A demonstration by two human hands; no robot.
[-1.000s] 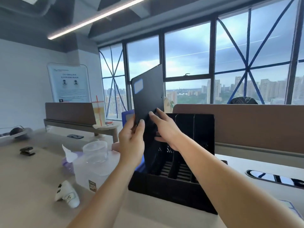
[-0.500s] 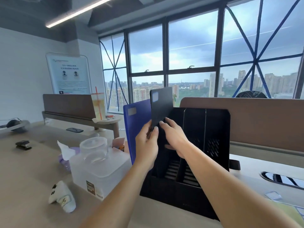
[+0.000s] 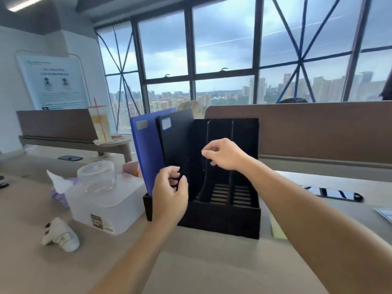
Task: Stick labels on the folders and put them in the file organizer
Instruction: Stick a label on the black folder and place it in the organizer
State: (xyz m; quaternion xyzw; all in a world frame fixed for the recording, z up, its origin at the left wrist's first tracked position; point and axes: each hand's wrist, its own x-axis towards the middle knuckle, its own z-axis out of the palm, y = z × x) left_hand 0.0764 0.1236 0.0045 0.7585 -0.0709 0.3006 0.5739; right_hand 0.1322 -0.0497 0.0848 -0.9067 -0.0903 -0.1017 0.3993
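Note:
A black file organizer (image 3: 220,219) with upright slots stands on the desk. In its leftmost slots stand a blue folder (image 3: 146,149) with a grey label (image 3: 141,124) and a black folder (image 3: 180,141) with a pale label (image 3: 166,124), both leaning left. My left hand (image 3: 169,198) hovers at the black folder's lower front edge with loosely curled fingers; I cannot tell if it touches. My right hand (image 3: 224,154) is in front of the middle slots, fingers loosely curled, holding nothing. The slots on the right hold no folders.
A translucent box (image 3: 106,204) with a round clear container (image 3: 96,176) on top stands left of the organizer. A white controller (image 3: 61,235) lies in front. A phone (image 3: 333,193), a yellow pad (image 3: 276,228) and a label sheet (image 3: 385,213) lie right. A brown partition (image 3: 318,132) stands behind.
The black folder came down from the air into the organizer beside the blue folder. Both hands have let go of it and drawn back slightly.

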